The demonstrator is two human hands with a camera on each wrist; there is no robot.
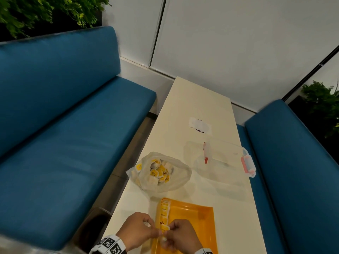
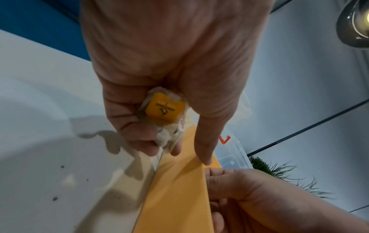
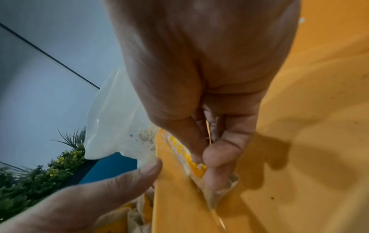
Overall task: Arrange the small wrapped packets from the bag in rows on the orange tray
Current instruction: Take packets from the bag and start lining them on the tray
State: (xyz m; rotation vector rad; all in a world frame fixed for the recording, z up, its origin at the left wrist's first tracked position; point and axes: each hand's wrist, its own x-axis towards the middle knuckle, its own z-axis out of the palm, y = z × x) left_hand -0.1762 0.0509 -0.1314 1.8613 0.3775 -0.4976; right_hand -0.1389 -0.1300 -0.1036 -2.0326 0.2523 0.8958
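An orange tray (image 1: pixel 198 222) lies at the table's near end, with a row of yellow-and-white packets (image 1: pixel 164 211) along its left rim. Beyond it a clear plastic bag (image 1: pixel 176 178) holds many more packets. My left hand (image 1: pixel 139 230) is at the tray's left rim; its curled fingers grip a bunch of packets (image 2: pixel 164 110), index finger stretched toward the tray (image 2: pixel 179 189). My right hand (image 1: pixel 180 235) is inside the tray (image 3: pixel 309 126), thumb and fingers pinching a packet (image 3: pixel 197 168) at the near end of the row.
A clear lidded container (image 1: pixel 225 158) with pink latches stands at the right beyond the tray. A white paper (image 1: pixel 200 125) lies farther back. Blue benches (image 1: pixel 64 134) flank the narrow cream table (image 1: pixel 192 99). Plants stand behind them.
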